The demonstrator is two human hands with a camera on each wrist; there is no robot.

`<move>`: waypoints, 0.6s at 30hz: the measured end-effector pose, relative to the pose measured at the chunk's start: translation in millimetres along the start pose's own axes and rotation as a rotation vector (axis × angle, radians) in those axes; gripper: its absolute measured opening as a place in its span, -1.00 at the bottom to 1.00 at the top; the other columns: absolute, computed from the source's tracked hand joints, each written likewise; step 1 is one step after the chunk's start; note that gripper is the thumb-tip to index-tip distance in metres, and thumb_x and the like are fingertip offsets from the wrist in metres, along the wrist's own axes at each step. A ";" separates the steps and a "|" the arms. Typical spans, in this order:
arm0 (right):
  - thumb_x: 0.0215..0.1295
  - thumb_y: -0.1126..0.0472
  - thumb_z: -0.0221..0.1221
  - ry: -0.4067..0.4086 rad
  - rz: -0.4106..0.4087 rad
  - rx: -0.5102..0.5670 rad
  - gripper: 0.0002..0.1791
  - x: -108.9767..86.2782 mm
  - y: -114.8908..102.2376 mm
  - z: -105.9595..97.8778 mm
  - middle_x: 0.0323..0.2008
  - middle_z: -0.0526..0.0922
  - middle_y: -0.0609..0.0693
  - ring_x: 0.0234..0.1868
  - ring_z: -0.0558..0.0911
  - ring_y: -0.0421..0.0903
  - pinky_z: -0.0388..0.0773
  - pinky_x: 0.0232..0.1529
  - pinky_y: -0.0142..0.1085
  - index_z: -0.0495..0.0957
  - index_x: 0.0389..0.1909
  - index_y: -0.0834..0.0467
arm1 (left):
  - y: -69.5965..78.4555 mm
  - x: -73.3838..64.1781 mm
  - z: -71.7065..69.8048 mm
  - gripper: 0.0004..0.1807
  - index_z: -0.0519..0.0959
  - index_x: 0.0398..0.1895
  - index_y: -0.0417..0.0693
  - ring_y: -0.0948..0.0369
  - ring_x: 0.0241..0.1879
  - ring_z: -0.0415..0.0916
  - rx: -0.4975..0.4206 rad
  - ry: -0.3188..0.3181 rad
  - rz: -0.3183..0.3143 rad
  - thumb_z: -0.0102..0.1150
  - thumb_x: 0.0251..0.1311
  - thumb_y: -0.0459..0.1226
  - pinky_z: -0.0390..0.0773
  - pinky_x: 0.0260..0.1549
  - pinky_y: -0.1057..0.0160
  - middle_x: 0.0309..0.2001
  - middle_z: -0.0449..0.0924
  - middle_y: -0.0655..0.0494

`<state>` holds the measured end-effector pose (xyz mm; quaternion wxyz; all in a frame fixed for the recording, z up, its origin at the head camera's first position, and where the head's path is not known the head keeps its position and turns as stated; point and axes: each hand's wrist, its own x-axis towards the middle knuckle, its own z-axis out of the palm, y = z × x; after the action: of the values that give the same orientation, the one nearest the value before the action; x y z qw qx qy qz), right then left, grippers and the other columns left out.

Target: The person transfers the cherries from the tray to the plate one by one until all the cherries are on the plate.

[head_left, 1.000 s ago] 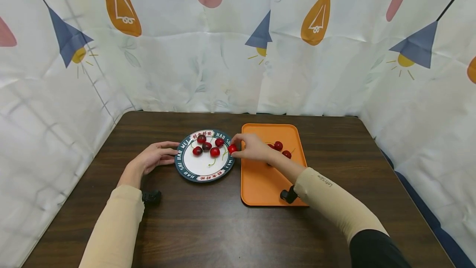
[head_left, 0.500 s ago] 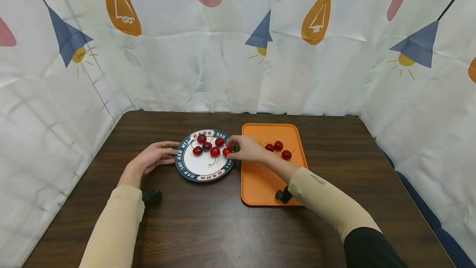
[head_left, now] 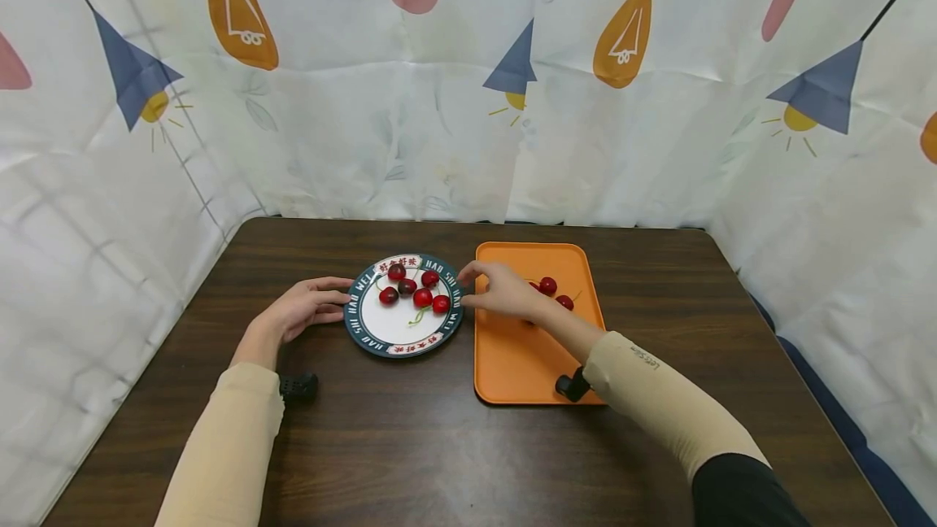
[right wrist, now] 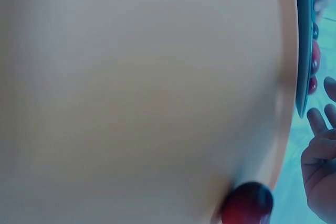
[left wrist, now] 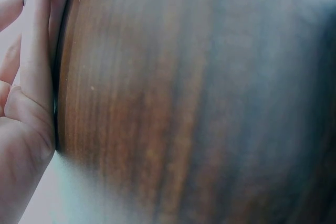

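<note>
Several dark red cherries [head_left: 422, 298] lie on a white plate [head_left: 381, 330] with a blue lettered rim. My left hand [head_left: 307, 307] rests its extended fingers against the plate's left rim; the left wrist view shows these fingers [left wrist: 35, 35] from the side. At the plate's right edge, my right hand [head_left: 501, 289] has its thumb and fingers parted, with nothing between them. A red cherry [head_left: 441, 304] lies on the plate just left of its fingertips. More cherries [head_left: 547, 286] sit on an orange tray [head_left: 512, 364] beneath the right forearm, partly hidden by it.
The plate and tray stand side by side on a dark wooden table [head_left: 381, 446]. A patterned white curtain [head_left: 439, 145] hangs behind the table and along both sides. In the right wrist view a cherry [right wrist: 247, 204] is close to the tray's edge.
My right hand carried a cherry left onto the plate, let it go and drew back right with its fingers apart. My left hand has stayed at the rim.
</note>
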<state>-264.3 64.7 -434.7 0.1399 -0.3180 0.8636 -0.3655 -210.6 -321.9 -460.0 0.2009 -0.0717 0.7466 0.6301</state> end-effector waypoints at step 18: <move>0.34 0.25 0.37 0.061 0.031 0.027 -0.64 -33.7 20.2 -28.6 0.00 0.65 0.07 0.11 0.57 0.08 0.55 0.10 -0.04 0.59 0.11 0.25 | 1.3 -1.1 0.5 -0.34 0.26 0.53 -0.28 0.24 -0.13 0.68 -0.005 -0.002 0.007 0.20 0.47 -0.24 0.68 -0.01 0.23 0.25 0.41 -0.22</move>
<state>-261.3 112.9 -429.1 0.1231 -0.2915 0.8673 -0.3844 -210.0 -321.3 -458.5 0.1992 -0.0690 0.7451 0.6327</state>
